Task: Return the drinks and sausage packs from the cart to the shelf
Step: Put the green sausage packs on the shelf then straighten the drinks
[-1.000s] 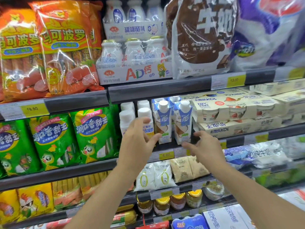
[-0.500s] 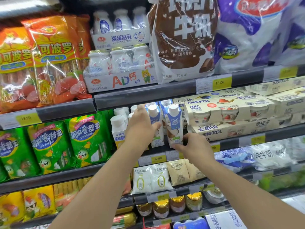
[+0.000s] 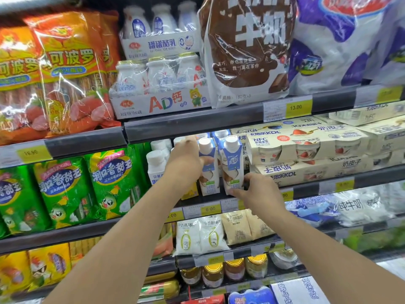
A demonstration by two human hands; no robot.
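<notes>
Head view — your left hand [image 3: 186, 163] curls round one blue-and-white carton [image 3: 208, 170], your right hand [image 3: 254, 191] pinches the neighbouring carton [image 3: 232, 165] at its base, white bottles [image 3: 156, 165] at nine o'clock.

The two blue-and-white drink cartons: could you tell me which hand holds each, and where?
Left hand grips the left carton at mid-body; right hand pinches the right carton near its base.

Tiered dark shelving [image 3: 197, 126], yellow price tags [image 3: 298, 108], bright store light
</notes>
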